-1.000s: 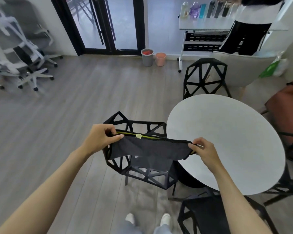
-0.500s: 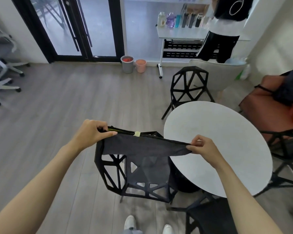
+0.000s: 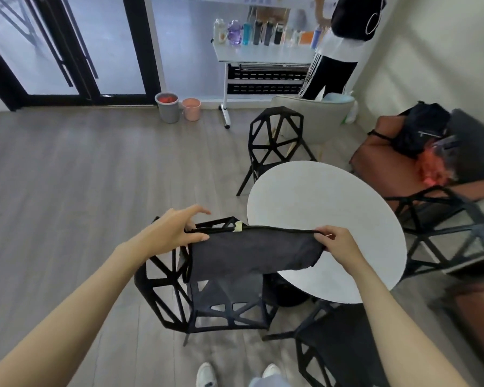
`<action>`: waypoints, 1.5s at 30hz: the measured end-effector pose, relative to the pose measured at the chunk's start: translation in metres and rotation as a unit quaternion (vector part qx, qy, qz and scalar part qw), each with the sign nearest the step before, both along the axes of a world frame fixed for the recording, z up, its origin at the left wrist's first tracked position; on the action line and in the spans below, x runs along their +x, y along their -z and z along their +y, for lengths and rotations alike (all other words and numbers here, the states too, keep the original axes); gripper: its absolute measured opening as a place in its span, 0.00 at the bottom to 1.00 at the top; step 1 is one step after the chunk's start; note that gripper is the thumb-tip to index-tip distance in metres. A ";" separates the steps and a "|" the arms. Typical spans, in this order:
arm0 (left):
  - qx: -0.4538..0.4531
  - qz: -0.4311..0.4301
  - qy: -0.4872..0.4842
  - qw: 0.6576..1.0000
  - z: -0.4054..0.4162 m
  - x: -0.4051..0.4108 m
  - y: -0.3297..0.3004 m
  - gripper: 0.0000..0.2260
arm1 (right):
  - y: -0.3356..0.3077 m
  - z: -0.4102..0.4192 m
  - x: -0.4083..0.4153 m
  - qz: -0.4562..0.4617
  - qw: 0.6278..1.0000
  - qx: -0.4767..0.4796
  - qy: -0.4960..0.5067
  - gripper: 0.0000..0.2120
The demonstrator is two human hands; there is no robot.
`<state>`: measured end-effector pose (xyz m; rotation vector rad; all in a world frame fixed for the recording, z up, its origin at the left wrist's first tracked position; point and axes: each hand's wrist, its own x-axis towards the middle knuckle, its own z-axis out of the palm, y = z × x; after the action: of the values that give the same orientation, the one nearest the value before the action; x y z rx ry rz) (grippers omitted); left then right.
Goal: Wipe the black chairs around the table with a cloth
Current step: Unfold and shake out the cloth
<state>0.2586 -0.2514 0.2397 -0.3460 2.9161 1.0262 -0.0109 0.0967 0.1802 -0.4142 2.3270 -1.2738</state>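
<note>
I hold a dark grey cloth (image 3: 252, 254) stretched out between both hands, above the black lattice chair (image 3: 207, 305) in front of me. My left hand (image 3: 173, 233) pinches the cloth's left corner with thumb and lower fingers, while its index finger points forward. My right hand (image 3: 337, 244) grips the right corner. The cloth hangs over the chair's backrest and the near edge of the round white table (image 3: 324, 219). Other black chairs stand at the far side (image 3: 275, 141), the right (image 3: 442, 233) and the near right (image 3: 338, 347).
A person stands at a white cart with bottles (image 3: 263, 51) at the back. Two small bins (image 3: 176, 106) sit by the glass doors. A brown seat with a black bag (image 3: 414, 135) is at the right. Grey wooden floor (image 3: 81, 177) stretches to the left.
The view has moved closer and to the right. My left hand's index finger has lifted off the cloth and stretched forward. The cloth hangs lower over the chair.
</note>
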 end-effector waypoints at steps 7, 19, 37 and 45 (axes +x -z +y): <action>0.029 -0.055 -0.129 0.990 0.039 -0.038 0.041 0.11 | 0.001 0.007 0.026 -0.095 0.984 -0.038 0.145 0.05; 0.202 -0.056 -0.185 0.960 0.146 -0.107 0.079 0.15 | 0.000 -0.041 0.100 -0.037 0.992 -0.041 0.112 0.04; 0.479 -0.181 -0.187 0.839 0.194 -0.201 0.095 0.16 | 0.053 -0.003 0.016 0.000 0.996 -0.050 0.074 0.25; 0.217 -0.162 -0.176 0.946 0.255 -0.229 0.153 0.44 | 0.086 0.011 -0.060 -0.229 0.910 -0.199 0.284 0.19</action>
<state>0.0295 0.0037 0.0864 -0.9282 2.3021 1.4520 -0.0712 0.1078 0.0945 0.4480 1.8259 -1.8824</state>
